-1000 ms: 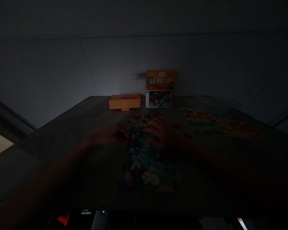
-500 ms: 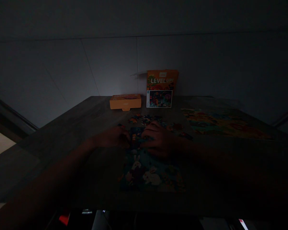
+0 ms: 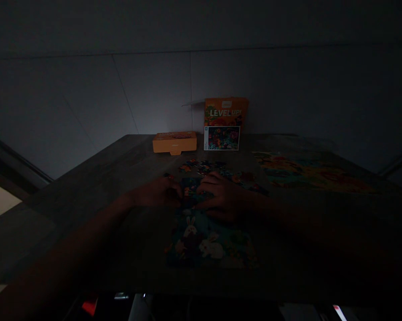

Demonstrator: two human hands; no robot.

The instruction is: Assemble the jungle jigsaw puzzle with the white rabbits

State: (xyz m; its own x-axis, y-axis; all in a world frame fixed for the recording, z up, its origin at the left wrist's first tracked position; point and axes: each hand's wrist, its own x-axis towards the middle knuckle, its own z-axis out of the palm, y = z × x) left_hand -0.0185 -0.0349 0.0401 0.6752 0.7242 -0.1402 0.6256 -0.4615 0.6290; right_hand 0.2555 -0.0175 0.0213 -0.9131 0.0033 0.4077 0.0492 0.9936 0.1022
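A jigsaw puzzle (image 3: 211,248), partly joined, lies on the table in front of me, with white rabbits in its near part. At its upper left edge, my left hand (image 3: 159,191) has its fingers curled together; in the dimness I cannot make out what is between them. My right hand (image 3: 223,196) rests over the upper right part of the puzzle, its fingers apart and laid on the surface. Part of the picture is hidden under that hand. Just beyond both hands lie several loose puzzle pieces (image 3: 203,166).
Behind the pieces, an orange box (image 3: 174,143) lies flat and a taller "LEVEL UP!" box (image 3: 226,118) stands upright near the wall. A colourful picture sheet (image 3: 308,174) spreads over the right side of the grey table (image 3: 97,178). Lighting is very dim.
Hardly anything differs. Both hands stay in place on the puzzle, with only a slight shift of the left fingers and of the view.
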